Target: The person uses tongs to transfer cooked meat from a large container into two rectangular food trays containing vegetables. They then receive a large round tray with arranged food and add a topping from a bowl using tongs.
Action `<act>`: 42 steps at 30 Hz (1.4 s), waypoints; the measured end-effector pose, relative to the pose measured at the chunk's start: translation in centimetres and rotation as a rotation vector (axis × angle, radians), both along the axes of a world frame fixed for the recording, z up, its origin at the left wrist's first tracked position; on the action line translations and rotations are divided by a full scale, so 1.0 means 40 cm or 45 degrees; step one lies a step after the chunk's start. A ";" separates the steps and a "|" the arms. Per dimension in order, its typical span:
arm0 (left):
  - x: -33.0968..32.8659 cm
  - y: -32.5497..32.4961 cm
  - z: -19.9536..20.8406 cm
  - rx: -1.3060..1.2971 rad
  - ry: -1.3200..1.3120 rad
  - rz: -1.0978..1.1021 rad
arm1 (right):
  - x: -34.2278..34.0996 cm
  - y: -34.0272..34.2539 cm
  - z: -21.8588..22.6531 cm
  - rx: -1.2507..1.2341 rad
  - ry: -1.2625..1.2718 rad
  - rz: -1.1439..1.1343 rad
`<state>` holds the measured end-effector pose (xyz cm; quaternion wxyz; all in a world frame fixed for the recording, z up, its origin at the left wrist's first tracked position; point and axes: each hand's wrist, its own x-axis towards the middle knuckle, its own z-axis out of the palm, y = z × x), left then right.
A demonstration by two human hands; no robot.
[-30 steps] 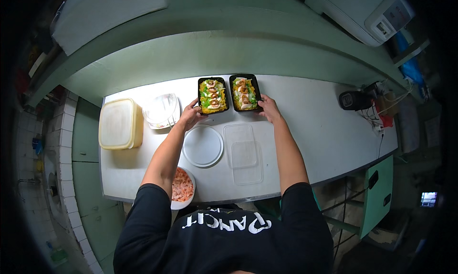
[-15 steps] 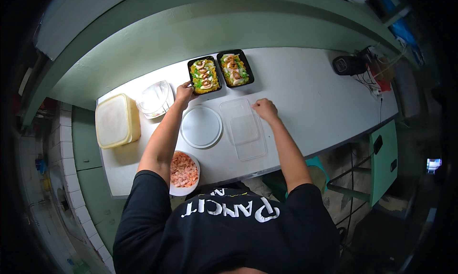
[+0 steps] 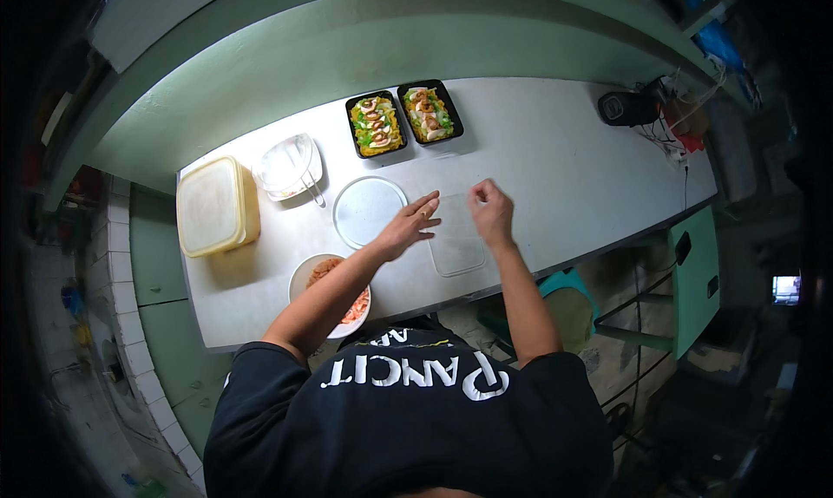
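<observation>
Left hand: palm down, fingers spread wide, gripping nothing that shows; the left hand (image 3: 410,229) hovers at the right edge of the round lid, its fingertips pointing toward the other hand. Whether it touches anything beneath, I cannot tell.
Right hand: fingers curled narrow and bunched; the right hand (image 3: 492,213) is beside the clear lid's upper right side. Whether it pinches the lid's edge, I cannot tell.
Clear lid: the clear lid (image 3: 458,255) shows between the hands and below them, toward the person; its upper part is faint.
Round lid: pale, the round lid (image 3: 364,207) is just left of the left hand, which overlaps its edge.
Trays: two black ones side by side, well beyond both hands; the left tray (image 3: 384,153) and the right tray (image 3: 445,140) each hold yellow food with green bits, white slices and shrimp-like pieces on top.
Bowl: white, the bowl (image 3: 296,283) sits nearer the person than the left hand, with the left forearm (image 3: 334,291) passing above it and pink pieces (image 3: 357,308) inside.
Plate: left of the left hand, past the round lid, the plate (image 3: 316,161) bears a clear cover (image 3: 282,168).
Tub: yellowish, the tub (image 3: 213,205) is farthest left of the left hand.
Device: black, the device (image 3: 625,108) stands well right of the right hand, near cords (image 3: 666,140).
</observation>
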<state>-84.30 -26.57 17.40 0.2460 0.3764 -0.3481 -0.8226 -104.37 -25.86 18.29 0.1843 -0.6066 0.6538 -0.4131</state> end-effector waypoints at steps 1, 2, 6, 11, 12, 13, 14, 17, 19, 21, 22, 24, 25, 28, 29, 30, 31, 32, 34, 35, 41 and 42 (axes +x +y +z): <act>-0.014 0.011 0.012 0.090 0.132 0.043 | 0.039 0.026 0.017 -0.026 0.058 0.131; -0.036 0.019 0.019 0.213 0.208 0.201 | 0.074 0.047 0.030 -0.140 0.106 0.305; -0.025 0.015 0.015 0.026 0.040 0.505 | 0.123 0.064 0.042 -0.284 0.026 0.532; 0.121 -0.085 -0.004 -0.051 -0.065 0.551 | 0.097 -0.075 -0.008 -0.145 0.190 0.110; 0.146 -0.120 -0.005 -0.036 -0.002 0.558 | 0.100 -0.111 -0.022 0.279 -0.158 0.182; 0.168 -0.156 -0.007 -0.061 0.040 0.601 | 0.106 -0.149 -0.038 0.713 -0.517 0.247; 0.186 -0.192 -0.010 -0.087 0.083 0.645 | 0.122 -0.190 -0.055 0.705 -0.628 0.265; 0.227 -0.293 -0.035 -0.110 -0.223 0.876 | 0.199 -0.318 -0.102 0.704 -0.830 0.271; 0.254 -0.341 -0.063 -0.208 -0.532 0.801 | 0.243 -0.392 -0.120 0.728 -0.728 0.197; 0.272 -0.381 -0.092 -0.279 -0.855 0.793 | 0.268 -0.443 -0.130 0.698 -0.454 0.213; 0.277 -0.400 -0.104 -0.264 -0.898 0.792 | 0.280 -0.463 -0.132 0.703 -0.309 0.187; 0.281 -0.428 -0.125 -0.266 -0.885 0.807 | 0.290 -0.486 -0.136 0.538 0.009 0.216; 0.279 -0.437 -0.133 -0.287 -0.916 0.819 | 0.291 -0.491 -0.137 0.466 0.169 0.216; 0.275 -0.459 -0.149 -0.294 -1.031 0.823 | 0.295 -0.496 -0.139 0.392 0.367 0.218; 0.275 -0.463 -0.154 -0.301 -1.015 0.851 | 0.296 -0.496 -0.139 0.397 0.380 0.213; 0.277 -0.464 -0.159 -0.303 -1.017 0.838 | 0.297 -0.496 -0.138 0.400 0.392 0.208; 0.282 -0.467 -0.164 -0.322 -1.009 0.831 | 0.298 -0.494 -0.136 0.385 0.405 0.209; 0.287 -0.469 -0.168 -0.344 -1.001 0.824 | 0.300 -0.494 -0.133 0.367 0.418 0.209; 0.294 -0.472 -0.179 -0.352 -1.066 0.780 | 0.298 -0.490 -0.125 0.353 0.468 0.253; 0.295 -0.472 -0.184 -0.361 -1.117 0.755 | 0.295 -0.490 -0.119 0.357 0.506 0.295; 0.288 -0.454 -0.189 -0.295 -1.156 0.781 | 0.175 -0.434 -0.101 0.352 0.087 0.197; 0.289 -0.447 -0.182 -0.286 -1.207 0.748 | 0.131 -0.410 -0.101 0.402 0.060 0.209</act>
